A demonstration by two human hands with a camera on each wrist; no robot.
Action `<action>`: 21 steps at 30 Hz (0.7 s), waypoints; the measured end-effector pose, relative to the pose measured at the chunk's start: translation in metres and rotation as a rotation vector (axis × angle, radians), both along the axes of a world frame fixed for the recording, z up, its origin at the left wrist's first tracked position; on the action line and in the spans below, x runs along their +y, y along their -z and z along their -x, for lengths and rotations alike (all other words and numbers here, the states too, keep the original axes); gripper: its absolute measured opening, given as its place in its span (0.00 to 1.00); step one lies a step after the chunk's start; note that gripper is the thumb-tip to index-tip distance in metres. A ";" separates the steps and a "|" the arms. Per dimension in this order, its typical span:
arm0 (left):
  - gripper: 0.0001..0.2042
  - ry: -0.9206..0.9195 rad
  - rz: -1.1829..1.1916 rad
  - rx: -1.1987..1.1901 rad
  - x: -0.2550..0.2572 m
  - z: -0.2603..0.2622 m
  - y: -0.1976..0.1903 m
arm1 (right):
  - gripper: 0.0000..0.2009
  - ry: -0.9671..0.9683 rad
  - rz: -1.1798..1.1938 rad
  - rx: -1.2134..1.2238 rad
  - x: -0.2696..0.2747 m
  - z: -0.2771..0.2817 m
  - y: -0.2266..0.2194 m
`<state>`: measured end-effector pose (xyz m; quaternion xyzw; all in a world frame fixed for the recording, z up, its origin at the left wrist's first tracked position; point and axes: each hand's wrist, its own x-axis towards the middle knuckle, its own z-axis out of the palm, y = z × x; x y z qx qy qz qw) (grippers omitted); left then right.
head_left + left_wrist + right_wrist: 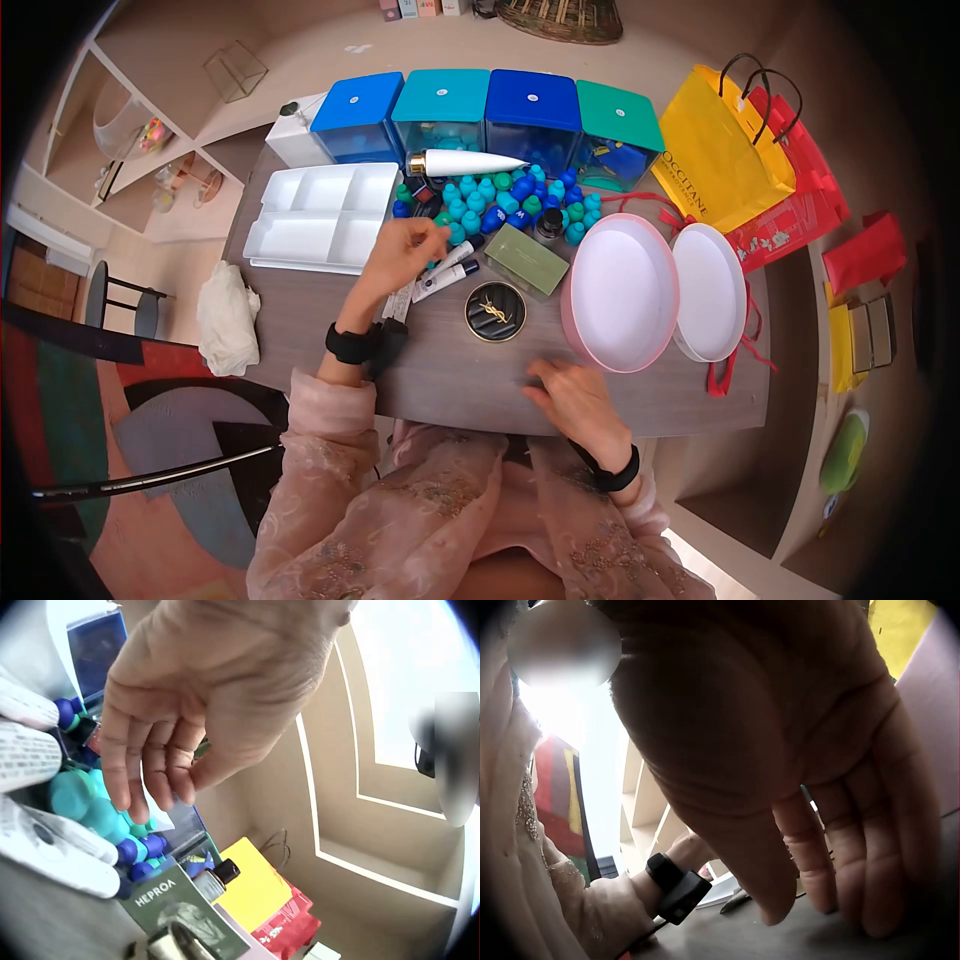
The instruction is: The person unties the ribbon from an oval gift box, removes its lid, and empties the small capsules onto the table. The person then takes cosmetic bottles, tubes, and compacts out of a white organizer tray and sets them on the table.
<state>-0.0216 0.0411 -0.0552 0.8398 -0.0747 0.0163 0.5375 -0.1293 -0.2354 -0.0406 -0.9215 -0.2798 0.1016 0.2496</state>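
Observation:
My left hand (405,250) hovers over the cluster of small teal and blue bottles (500,198), fingers loosely bent and holding nothing (150,761). White tubes (447,272) lie just below its fingertips. My right hand (570,395) rests flat on the grey table (330,340) near the front edge, fingers straight (855,855). A black round compact with a gold logo (495,310) lies between the hands. A green box (526,259) lies beside the bottles.
A white divided tray (320,215) sits at the left. Several blue and teal lidded bins (490,110) line the back. A pink round box (620,292) and its lid (710,290) stand right. Yellow (725,150) and red bags (800,190), a white cloth (227,315).

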 end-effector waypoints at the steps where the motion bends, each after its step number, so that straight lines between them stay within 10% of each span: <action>1: 0.13 -0.003 0.089 0.069 0.005 -0.003 0.001 | 0.09 0.010 -0.013 0.004 -0.002 0.000 0.000; 21: 0.14 0.074 0.446 0.191 0.028 -0.005 0.032 | 0.09 0.110 0.015 -0.005 0.008 -0.006 0.002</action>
